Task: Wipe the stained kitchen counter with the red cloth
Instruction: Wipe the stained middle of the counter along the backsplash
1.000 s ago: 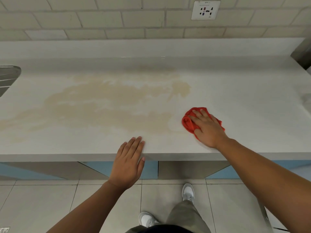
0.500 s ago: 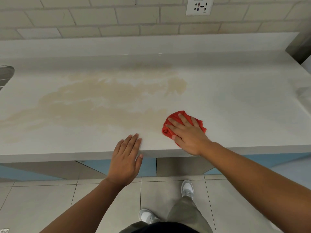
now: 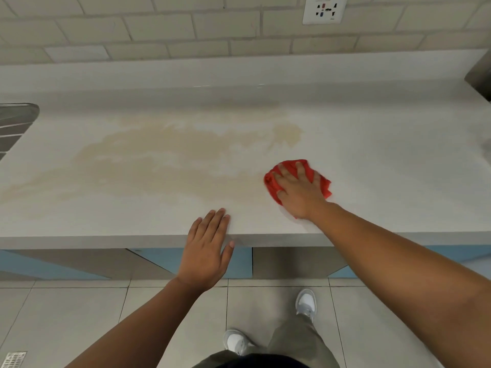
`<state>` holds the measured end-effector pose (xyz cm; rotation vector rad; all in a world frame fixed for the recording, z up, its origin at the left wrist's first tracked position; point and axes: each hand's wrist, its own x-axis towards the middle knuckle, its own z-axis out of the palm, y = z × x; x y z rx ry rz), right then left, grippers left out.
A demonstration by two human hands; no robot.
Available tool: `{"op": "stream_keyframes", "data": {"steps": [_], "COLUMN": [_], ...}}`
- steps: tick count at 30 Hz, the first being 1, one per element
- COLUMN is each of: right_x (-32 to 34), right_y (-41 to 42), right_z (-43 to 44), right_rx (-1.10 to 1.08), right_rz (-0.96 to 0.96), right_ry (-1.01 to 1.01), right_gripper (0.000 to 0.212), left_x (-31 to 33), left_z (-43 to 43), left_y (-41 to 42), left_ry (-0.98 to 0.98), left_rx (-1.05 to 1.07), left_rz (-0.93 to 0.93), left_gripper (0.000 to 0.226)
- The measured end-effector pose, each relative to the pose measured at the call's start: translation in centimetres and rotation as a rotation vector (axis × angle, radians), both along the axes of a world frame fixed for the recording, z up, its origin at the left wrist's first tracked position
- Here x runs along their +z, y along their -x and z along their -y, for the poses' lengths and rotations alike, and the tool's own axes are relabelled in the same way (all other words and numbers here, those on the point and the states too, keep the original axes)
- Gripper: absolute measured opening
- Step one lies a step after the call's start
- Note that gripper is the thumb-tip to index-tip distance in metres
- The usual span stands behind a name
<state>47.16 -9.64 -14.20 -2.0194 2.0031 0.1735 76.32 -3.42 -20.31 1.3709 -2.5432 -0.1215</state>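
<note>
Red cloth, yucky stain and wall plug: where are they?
Red cloth (image 3: pixel 324 185), head view, its uncovered right edge.
Stain (image 3: pixel 170 166), head view, its middle.
Wall plug (image 3: pixel 324 9), head view, its white faceplate.

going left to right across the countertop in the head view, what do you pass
ribbed metal sink drainer → broad tan stain → crumpled red cloth under the right hand → dark grey metal object at the right edge

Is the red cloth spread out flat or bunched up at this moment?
Bunched up: the red cloth is a crumpled wad with creased edges showing around the right hand pressing on it.
</note>
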Motion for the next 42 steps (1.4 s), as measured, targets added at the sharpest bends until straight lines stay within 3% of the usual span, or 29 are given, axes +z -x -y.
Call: {"op": "stream_keyframes", "data": {"steps": [4,7,13,19,24,29,35,39,42], "right_x": [0.2,-0.2,-0.2,0.1,0.2,-0.3,-0.1,0.1,0.2], "right_y": [-1.3,1.7,7.7,2.4,-2.0,2.4,8.2,4.4,0.1], "right_z": [-3.1,-5.2,-5.8,-0.5,-0.5,-4.1,-2.3,1.3,2.8], "right_rx": [0.327,0.403,0.129,-0.1,0.187,0.402,0.063,-0.141,-0.074], "right_rz": [0.014,0.013,-0.02,-0.014,0.032,0.096,0.019,0.049,0.079], "right_ry": [0.014,0.035,0.037,-0.045,-0.016,0.04,0.029,-0.006,-0.001], "right_gripper": [0.06,0.06,0.059,0.06,0.06,0.064,0.065,0.058,0.057], "left_x": [-0.1,0.0,0.2,0.0,-0.1,0.0,0.1,0.0,0.0], "left_z": [0.1,0.1,0.0,-0.1,0.1,0.1,0.0,-0.1,-0.2], "left_y": [-0.4,-0.5,-0.4,-0.1,-0.5,-0.5,-0.3,0.0,0.1], "left_ry": [-0.004,-0.006,-0.01,-0.013,-0.007,0.0,-0.013,-0.033,-0.031], "left_rx": [-0.011,-0.02,-0.017,0.0,-0.013,-0.018,-0.002,0.021,0.024], "left_rz": [0.0,0.001,0.009,0.014,0.017,-0.002,0.009,0.013,0.011], "left_gripper": [0.06,0.06,0.062,0.063,0.061,0.06,0.061,0.062,0.062]}}
